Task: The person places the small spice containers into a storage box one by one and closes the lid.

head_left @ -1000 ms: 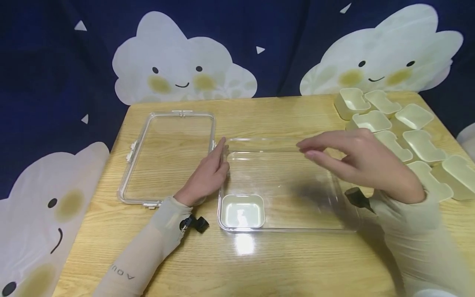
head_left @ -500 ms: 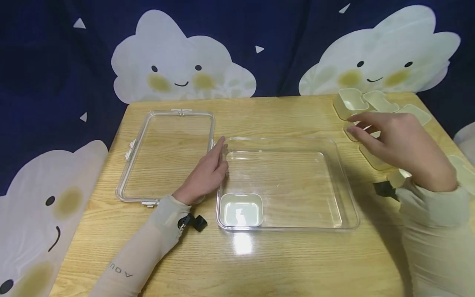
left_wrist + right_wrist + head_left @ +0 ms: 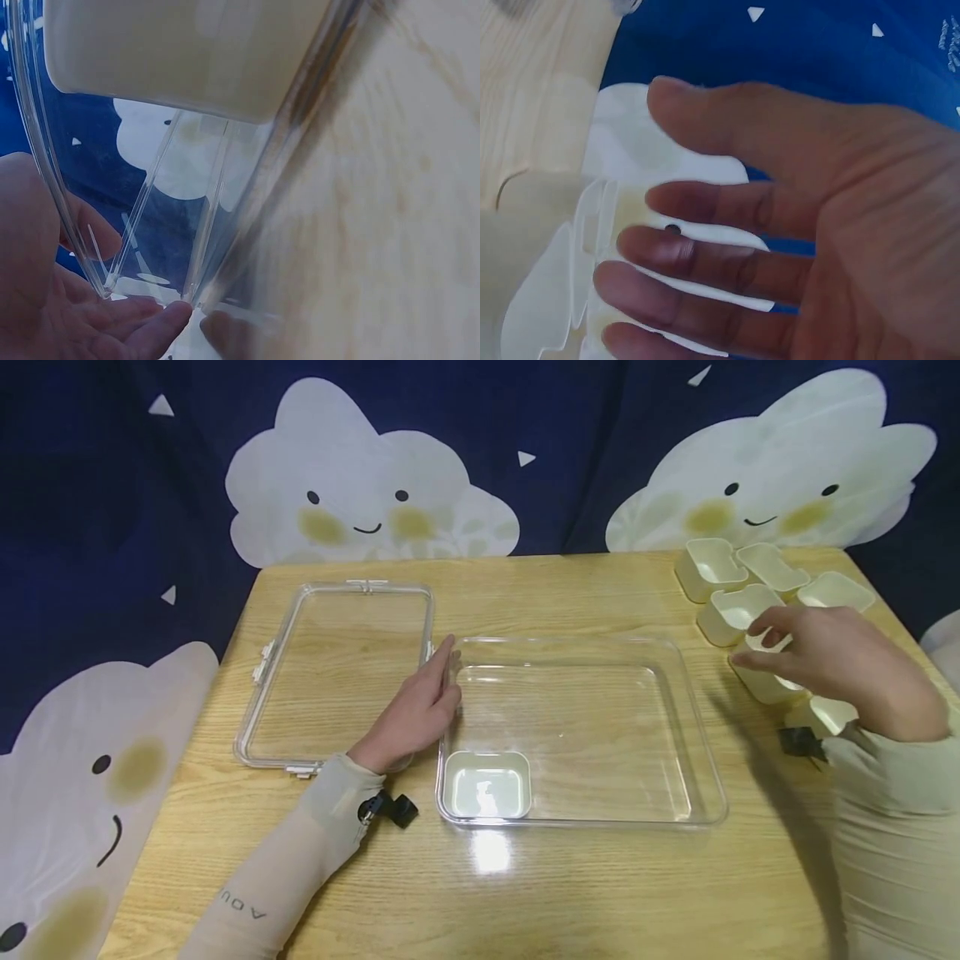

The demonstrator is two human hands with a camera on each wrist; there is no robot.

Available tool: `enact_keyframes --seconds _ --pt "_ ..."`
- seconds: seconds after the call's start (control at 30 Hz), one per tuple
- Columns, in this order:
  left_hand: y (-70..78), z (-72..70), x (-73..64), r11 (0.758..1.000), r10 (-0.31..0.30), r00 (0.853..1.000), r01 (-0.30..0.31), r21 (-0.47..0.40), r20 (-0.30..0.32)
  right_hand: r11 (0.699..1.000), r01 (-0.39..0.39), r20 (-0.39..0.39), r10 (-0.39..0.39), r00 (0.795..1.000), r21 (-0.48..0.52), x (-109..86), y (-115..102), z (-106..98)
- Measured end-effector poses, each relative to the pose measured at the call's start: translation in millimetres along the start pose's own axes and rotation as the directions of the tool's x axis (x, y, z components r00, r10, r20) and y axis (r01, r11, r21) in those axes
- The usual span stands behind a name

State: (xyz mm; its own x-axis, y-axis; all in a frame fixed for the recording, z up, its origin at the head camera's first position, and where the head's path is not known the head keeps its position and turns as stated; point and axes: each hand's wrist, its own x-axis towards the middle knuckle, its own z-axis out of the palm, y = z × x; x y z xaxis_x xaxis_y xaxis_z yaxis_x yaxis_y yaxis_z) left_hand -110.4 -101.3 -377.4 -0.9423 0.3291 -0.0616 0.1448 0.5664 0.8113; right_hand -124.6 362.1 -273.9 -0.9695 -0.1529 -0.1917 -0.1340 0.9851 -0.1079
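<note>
Clear latched lid (image 3: pixel 337 681) flat on the worktop (image 3: pixel 570 893), left. Left hand (image 3: pixel 408 718) fingers fairly straight, resting against left wall of the clear box (image 3: pixel 592 735), which sits mid-worktop. One cream cup (image 3: pixel 487 787) in box's near-left corner. Right hand (image 3: pixel 847 664) over clustered cream cups (image 3: pixel 737 614), far right: fingers parted, slightly bent, holding nothing.

Box (image 3: pixel 592 822): clear plastic, smooth, glossy. Lid (image 3: pixel 341 677): clear plastic, glossy; its clips (image 3: pixel 262 665), opaque plastic. Small containers (image 3: pixel 702 582): opaque plastic, smooth. Table (image 3: pixel 600 902): wood-grained, semi-gloss, one bright reflection. Backdrop (image 3: pixel 562 410): printed cloth, matt, faintly creased. Sleeves (image 3: pixel 292 868): thin cloth, matt, wrinkled.
</note>
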Motion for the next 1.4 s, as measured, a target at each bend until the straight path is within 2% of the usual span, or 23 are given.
enact_keyframes --seconds 0.2,0.4,0.53,0.67,0.8,1.07,1.4 --pt "0.9 -0.4 0.4 1.0 0.004 1.0 -0.004 0.018 -0.004 0.998 -0.069 0.072 0.069 0.995 0.01 4.1 22 0" --pt "1.3 -0.5 0.0 1.0 0.001 1.0 -0.001 0.017 -0.005 0.997 -0.067 0.131 0.07 0.989 -0.027 8.6 38 6" --pt "1.1 -0.3 -0.8 1.0 -0.002 1.0 0.002 0.002 -0.001 0.999 -0.034 0.184 0.038 0.982 -0.023 10.8 38 14" --pt "1.2 0.9 -0.9 0.999 -0.005 1.0 0.005 -0.041 0.004 0.999 0.034 0.164 -0.036 0.986 0.016 12.6 35 22" --pt "1.4 1.0 -0.5 0.999 -0.002 1.0 0.003 -0.038 0.005 0.996 0.081 0.133 -0.087 0.987 0.049 16.4 34 28" --pt "0.7 -0.9 1.0 1.0 0.005 1.0 -0.005 0.015 0.001 0.994 0.095 0.137 -0.1 0.985 0.048 23.0 34 37" --pt "1.3 -1.2 -0.1 1.0 -0.007 1.0 0.007 0.027 0.004 0.993 0.117 0.105 -0.119 0.987 0.032 26.4 31 38"
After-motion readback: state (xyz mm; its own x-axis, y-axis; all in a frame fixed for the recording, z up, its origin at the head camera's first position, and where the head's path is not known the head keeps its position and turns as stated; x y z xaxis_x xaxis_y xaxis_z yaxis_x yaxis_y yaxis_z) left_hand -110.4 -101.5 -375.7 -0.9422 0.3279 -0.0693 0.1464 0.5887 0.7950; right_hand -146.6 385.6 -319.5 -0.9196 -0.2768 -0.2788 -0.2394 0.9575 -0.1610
